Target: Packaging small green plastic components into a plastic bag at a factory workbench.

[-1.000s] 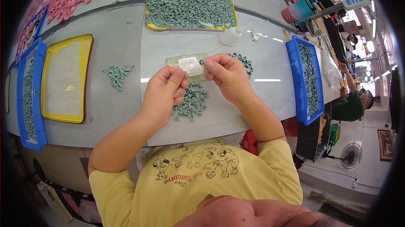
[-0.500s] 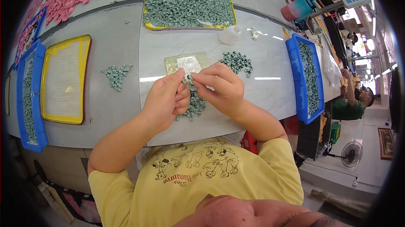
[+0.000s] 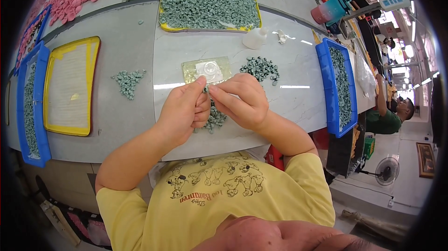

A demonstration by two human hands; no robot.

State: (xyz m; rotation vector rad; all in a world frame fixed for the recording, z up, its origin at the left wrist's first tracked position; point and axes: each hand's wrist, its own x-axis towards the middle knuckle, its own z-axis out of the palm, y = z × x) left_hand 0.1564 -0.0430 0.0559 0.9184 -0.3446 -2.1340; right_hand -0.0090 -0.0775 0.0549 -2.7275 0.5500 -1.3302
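My left hand (image 3: 183, 110) is closed, its thumb and forefinger pinching a small green piece (image 3: 206, 89). Against that piece press the fingertips of my right hand (image 3: 243, 100), also in a pinch. The piece is mostly hidden by fingers, so its exact kind is unclear. Below both hands lies a pile of similar grey-green pieces (image 3: 216, 120). Just beyond the fingertips, a small clear round dish (image 3: 210, 69) sits on a yellowish translucent slab (image 3: 190, 70). To its right is a heap of darker, shinier green pieces (image 3: 260, 70).
A yellow-rimmed tray (image 3: 163, 23) full of green pieces stands at the back, near a white bottle (image 3: 254, 39). Blue bins stand left (image 3: 45, 148) and right (image 3: 332, 111). Left are another yellow-rimmed tray (image 3: 70, 87) and a small green pile (image 3: 128, 84). A person (image 3: 387, 119) sits far right.
My right fingertips have moved slightly left and closer to my left thumb, covering more of the small green piece. Otherwise the hands and table hardly differ.
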